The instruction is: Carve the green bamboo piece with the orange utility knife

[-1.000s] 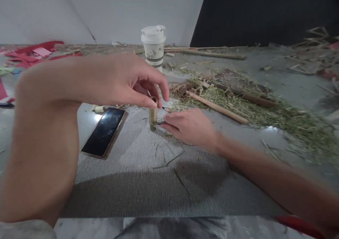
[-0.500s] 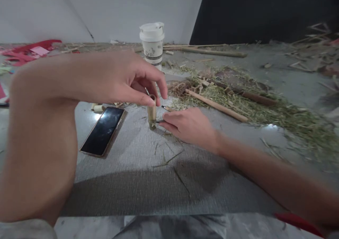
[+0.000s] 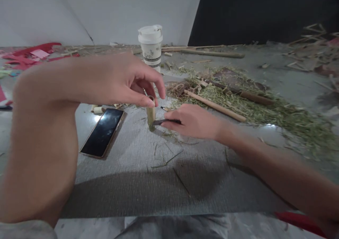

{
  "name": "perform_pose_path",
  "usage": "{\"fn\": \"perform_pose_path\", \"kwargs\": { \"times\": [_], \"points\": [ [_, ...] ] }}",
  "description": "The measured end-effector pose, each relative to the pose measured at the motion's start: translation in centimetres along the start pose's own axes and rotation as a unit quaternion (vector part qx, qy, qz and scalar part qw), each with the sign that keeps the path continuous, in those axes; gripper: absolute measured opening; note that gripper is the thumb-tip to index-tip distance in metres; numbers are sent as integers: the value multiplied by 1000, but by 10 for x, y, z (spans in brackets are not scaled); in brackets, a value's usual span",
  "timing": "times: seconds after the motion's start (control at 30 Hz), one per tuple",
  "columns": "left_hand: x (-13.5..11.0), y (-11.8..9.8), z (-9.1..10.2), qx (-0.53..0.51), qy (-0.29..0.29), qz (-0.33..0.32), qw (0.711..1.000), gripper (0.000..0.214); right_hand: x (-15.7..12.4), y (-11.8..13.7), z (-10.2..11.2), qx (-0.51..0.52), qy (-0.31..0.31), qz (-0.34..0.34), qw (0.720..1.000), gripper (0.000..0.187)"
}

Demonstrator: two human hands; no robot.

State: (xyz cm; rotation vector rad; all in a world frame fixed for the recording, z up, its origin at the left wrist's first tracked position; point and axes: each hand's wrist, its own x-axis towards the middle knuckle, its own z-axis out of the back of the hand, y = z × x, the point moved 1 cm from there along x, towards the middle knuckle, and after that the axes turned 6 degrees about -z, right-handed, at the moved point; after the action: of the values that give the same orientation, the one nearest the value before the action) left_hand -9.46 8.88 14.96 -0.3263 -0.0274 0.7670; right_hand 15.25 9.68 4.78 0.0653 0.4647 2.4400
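Note:
A short, hollow bamboo tube (image 3: 151, 117) stands upright on the grey textured mat (image 3: 127, 193). My left hand (image 3: 135, 83) reaches over it from above, thumb and fingers closed round its open top. In my right hand (image 3: 192, 120) is a dark, slim knife-like tool (image 3: 160, 122), its tip touching the tube's lower right side. Just behind my right fingers shows the dark end of a thin light-coloured stick tool (image 3: 165, 109); whether that hand also grips it, I cannot tell. Thin green shavings (image 3: 166, 161) lie around the tube's base.
A smartphone (image 3: 102, 133) lies left of the tube, with small cut bamboo pieces (image 3: 97, 109) behind it. A lidded paper cup (image 3: 150, 48) stands at the back. To the right, green shavings (image 3: 286, 122) surround a wooden-handled tool (image 3: 215, 105). Red scraps (image 3: 39, 53) lie far left.
My right hand has turned slightly and risen, showing more of the dark tool, which still touches the tube low down. My left hand keeps its hold on the tube's top.

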Motion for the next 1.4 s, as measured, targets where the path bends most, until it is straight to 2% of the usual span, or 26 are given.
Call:
{"fn": "perform_pose_path", "kwargs": {
  "times": [0.2, 0.47, 0.73, 0.83, 1.03, 1.2, 1.33, 1.4],
  "points": [
    [3, -3, -1, -15, 6, 24, 1000, 36, -1, -10, 10, -15, -17, 89, 996, 44],
    [3, -4, -7, -2, 23, 58, 998, 44, -8, -2, 17, -121, -181, 70, 973, 55],
    [4, -6, -6, 1, 20, 50, 999, 44, -7, -4, 7, -125, -251, 71, 957, 63],
    [2, -4, -6, -1, 21, 43, 999, 44, -4, -5, 4, -121, -242, 72, 960, 64],
    [2, -4, -5, -1, 26, 44, 999, 44, -1, -7, 3, -102, -164, 77, 978, 62],
    [3, -6, -4, -5, 19, 36, 999, 42, -1, -8, 1, -122, -134, 64, 981, 61],
    [4, -9, -4, -7, 22, 37, 999, 38, 2, -16, -9, -119, -57, 75, 988, 50],
    [4, -9, -3, -6, 27, 42, 999, 41, 3, -18, -10, -119, -67, 84, 987, 51]
  ]
}}
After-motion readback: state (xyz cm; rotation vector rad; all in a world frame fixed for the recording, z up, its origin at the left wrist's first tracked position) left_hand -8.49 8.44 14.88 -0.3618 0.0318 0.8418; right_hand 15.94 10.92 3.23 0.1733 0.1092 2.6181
